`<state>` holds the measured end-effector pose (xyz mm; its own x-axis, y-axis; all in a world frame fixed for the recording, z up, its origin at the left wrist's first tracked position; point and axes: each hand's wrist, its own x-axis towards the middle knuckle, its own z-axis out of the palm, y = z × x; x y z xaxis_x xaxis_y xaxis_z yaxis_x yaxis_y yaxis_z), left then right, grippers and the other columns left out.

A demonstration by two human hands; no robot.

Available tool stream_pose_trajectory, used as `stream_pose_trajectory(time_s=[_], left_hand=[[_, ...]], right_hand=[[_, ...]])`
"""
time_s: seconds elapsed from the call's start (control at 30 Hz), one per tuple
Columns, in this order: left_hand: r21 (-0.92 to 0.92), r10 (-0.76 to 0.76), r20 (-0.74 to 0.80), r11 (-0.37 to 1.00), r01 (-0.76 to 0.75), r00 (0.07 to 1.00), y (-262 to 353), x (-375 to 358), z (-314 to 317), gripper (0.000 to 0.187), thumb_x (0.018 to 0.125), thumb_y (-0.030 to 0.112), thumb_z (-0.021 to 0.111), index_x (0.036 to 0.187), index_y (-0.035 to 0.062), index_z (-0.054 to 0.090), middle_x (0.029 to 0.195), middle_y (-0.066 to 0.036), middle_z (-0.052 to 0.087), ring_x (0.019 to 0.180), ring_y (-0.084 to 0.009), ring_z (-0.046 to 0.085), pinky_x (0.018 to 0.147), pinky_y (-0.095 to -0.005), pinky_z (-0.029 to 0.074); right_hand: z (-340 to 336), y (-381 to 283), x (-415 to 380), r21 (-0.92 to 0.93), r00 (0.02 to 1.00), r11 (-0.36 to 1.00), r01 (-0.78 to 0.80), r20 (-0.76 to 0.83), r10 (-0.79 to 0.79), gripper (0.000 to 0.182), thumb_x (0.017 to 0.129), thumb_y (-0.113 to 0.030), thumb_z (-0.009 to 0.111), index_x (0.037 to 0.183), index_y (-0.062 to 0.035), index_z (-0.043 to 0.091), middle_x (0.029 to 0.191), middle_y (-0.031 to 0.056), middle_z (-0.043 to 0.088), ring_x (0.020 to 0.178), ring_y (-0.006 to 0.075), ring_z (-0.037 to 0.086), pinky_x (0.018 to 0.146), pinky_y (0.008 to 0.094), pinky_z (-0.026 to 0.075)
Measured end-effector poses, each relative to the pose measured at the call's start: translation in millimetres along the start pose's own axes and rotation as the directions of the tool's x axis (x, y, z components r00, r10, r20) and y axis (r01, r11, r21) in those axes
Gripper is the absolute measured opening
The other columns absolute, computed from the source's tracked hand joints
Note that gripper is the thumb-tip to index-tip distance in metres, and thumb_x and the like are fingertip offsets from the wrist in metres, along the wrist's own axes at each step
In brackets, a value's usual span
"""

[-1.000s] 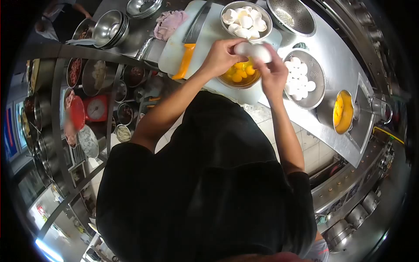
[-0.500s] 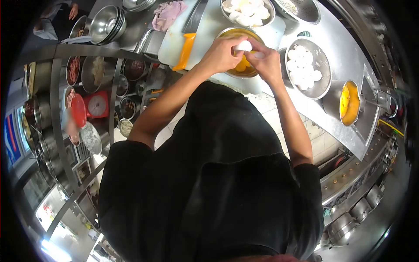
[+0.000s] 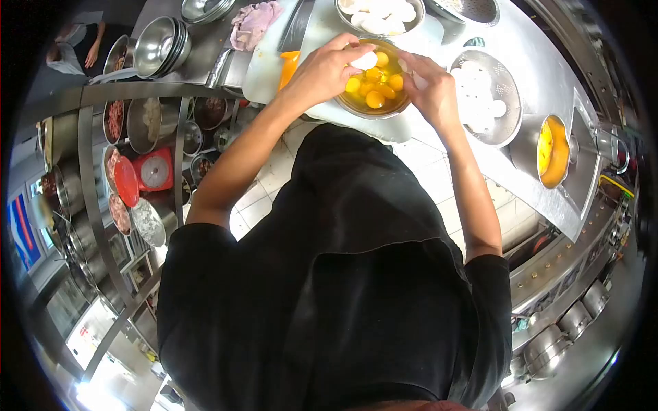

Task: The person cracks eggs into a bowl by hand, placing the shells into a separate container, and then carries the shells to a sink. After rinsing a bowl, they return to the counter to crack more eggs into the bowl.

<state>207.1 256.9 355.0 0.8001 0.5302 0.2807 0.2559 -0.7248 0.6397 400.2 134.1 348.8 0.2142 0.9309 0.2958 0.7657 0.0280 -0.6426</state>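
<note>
A metal bowl (image 3: 373, 115) of raw eggs stands in front of me, several yolks (image 3: 374, 98) lying in clear egg white. Over its left side my left hand (image 3: 329, 72) pinches a white eggshell (image 3: 364, 61). My right hand (image 3: 433, 85), over the right rim, closes on white eggshell (image 3: 419, 81), partly hidden by the fingers; whether it is one piece cannot be made out. Beside that hand sits a perforated colander (image 3: 508, 103) of white eggs (image 3: 473, 89). A bowl of white shells (image 3: 384, 14) stands just beyond the yolks.
A knife with an orange handle (image 3: 288, 67) lies on the white cutting board (image 3: 264, 75), left of the bowl. A pink cloth (image 3: 253, 24) and stacked metal bowls (image 3: 161, 48) are farther left. At right stands a metal pot (image 3: 524, 147) holding yellow egg. Another person's arm (image 3: 96, 44) shows at upper left.
My hands were together over the bowl and have moved apart, left and right, each with white shell in it. The yolks in the bowl are now uncovered. The whole view has shifted slightly.
</note>
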Motion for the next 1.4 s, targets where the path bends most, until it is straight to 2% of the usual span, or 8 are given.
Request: stream_pose_trajectory(time_s=[0.17,0.3,0.43,0.57,0.93,1.03,1.27,1.4], left_hand=[[-0.01,-0.066,-0.103,0.998,0.065,0.992,7,70,-32,0.043,0.071,0.005,0.073,0.112,0.007,0.063,0.107,-0.011,0.058,0.077,-0.0264,0.062,0.072,-0.0355,0.049],[0.016,-0.021,-0.274,1.0,0.026,0.961,-36,142,-13,0.028,0.075,0.006,0.058,0.102,-0.0015,0.061,0.108,-0.018,0.062,0.105,-0.0352,0.056,0.089,-0.037,0.044],[0.323,0.263,-0.253,0.93,-0.175,0.931,-64,168,13,0.039,0.073,0.001,0.069,0.111,0.0062,0.063,0.105,-0.012,0.061,0.079,-0.0226,0.059,0.072,-0.0297,0.05],[-0.321,0.143,-0.002,0.937,-0.136,0.99,24,147,61,0.033,0.077,-0.002,0.057,0.109,0.0053,0.062,0.115,-0.014,0.059,0.101,-0.0304,0.058,0.09,-0.0355,0.047],[-0.075,0.431,0.659,0.853,-0.517,0.616,45,232,260,0.036,0.075,0.002,0.059,0.11,0.0093,0.064,0.106,-0.013,0.061,0.104,-0.0333,0.055,0.088,-0.0413,0.045],[0.022,0.464,0.641,0.785,-0.619,0.612,61,234,246,0.037,0.074,0.003,0.063,0.11,0.0094,0.064,0.103,-0.014,0.061,0.099,-0.0334,0.057,0.085,-0.0411,0.046],[-0.299,0.269,0.309,0.938,-0.176,0.912,108,163,143,0.041,0.072,0.01,0.074,0.112,0.015,0.065,0.108,-0.008,0.054,0.085,-0.0235,0.062,0.074,-0.0342,0.05],[-0.202,0.291,0.102,0.942,-0.267,0.951,88,103,90,0.043,0.07,0.011,0.076,0.112,0.0154,0.066,0.106,-0.006,0.054,0.077,-0.0188,0.063,0.066,-0.0313,0.05]], right_hand=[[-11,4,44,0.192,0.935,0.93,-0.315,-0.107,0.339,0.044,0.078,-0.021,0.07,0.121,-0.015,0.061,0.099,0.0136,0.068,0.09,0.0172,0.065,0.079,0.0327,0.05],[13,49,118,-0.068,0.921,0.994,-0.081,-0.386,0.049,0.038,0.079,-0.02,0.07,0.115,-0.0122,0.063,0.094,0.0101,0.068,0.083,0.0261,0.065,0.078,0.0341,0.05],[40,97,121,-0.346,0.961,0.937,-0.048,-0.271,-0.051,0.051,0.082,-0.012,0.062,0.13,-0.0028,0.047,0.111,0.0154,0.061,0.097,0.0213,0.059,0.079,0.0329,0.049],[-36,54,52,0.128,0.808,0.971,-0.2,-0.539,0.238,0.031,0.078,-0.01,0.067,0.11,-0.0104,0.066,0.092,0.0071,0.068,0.079,0.0205,0.065,0.072,0.0313,0.05],[-138,70,-165,0.248,0.527,0.799,-0.548,-0.639,0.56,0.028,0.082,-0.012,0.067,0.109,-0.004,0.065,0.087,0.0039,0.065,0.08,0.0113,0.06,0.073,0.0233,0.046],[-139,56,-174,0.778,0.328,0.485,-0.398,-0.373,0.868,0.023,0.086,-0.017,0.064,0.105,-0.0034,0.065,0.087,0.0046,0.064,0.07,0.0097,0.058,0.058,0.0213,0.044],[-114,74,-106,0.577,0.723,0.7,-0.42,-0.253,0.642,0.046,0.082,-0.027,0.067,0.122,-0.0049,0.06,0.088,0.0049,0.067,0.076,0.009,0.059,0.059,0.0224,0.045],[-90,34,-50,0.704,0.824,0.576,-0.415,0.021,0.567,0.046,0.082,-0.023,0.069,0.123,-0.0052,0.06,0.082,0.0043,0.064,0.068,0.0086,0.058,0.058,0.0234,0.046]])
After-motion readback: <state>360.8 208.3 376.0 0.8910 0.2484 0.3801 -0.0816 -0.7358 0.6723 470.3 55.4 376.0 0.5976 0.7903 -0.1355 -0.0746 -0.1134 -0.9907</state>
